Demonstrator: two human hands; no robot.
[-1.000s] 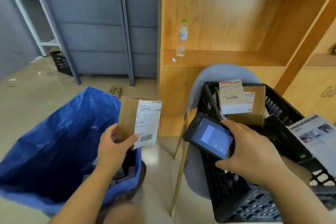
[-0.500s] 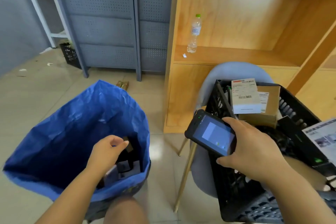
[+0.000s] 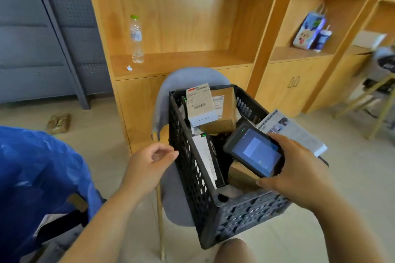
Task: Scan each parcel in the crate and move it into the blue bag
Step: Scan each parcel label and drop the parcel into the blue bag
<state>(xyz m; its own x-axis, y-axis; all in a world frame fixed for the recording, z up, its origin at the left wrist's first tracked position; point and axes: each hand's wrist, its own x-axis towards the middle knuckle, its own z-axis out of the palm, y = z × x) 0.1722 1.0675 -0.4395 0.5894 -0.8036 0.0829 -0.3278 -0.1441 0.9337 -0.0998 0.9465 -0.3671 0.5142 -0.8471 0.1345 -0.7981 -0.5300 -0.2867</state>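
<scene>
Crate (image 3: 193, 177), black perforated plastic, sits on a grey chair (image 3: 181, 80) at centre frame. Right hand (image 3: 297, 168) at 4 o'clock grips a black handheld scanner (image 3: 255, 152), fingers wrapped round its far edge and thumb under the near edge; screen lit and facing up, scanner held over the crate's right side. Left hand (image 3: 149, 163) at 8 o'clock is empty, fingers loosely curled, thumb and index tips close together but nothing between them; it hangs just beside the crate's left wall, whether touching cannot tell.

Inside crate, at 12 o'clock: white-labelled parcel (image 3: 199, 104) with a barcode, leaning on a brown cardboard box (image 3: 225, 113) behind it. Along the left wall a flat dark parcel with a white label (image 3: 206, 160) stands on edge. More cardboard shows under the scanner, mostly hidden. Printed flat packet (image 3: 295, 131) lies over the crate's right rim at 3 o'clock.

Blue bag (image 3: 40, 168) at 9 o'clock, mouth open, well apart from the crate; dark items with a white label inside at its lower edge. Water bottle (image 3: 136, 38) stands upright on the wooden shelf (image 3: 181, 60) at 11 o'clock. Small brown package (image 3: 58, 123) on the floor at 10 o'clock.
</scene>
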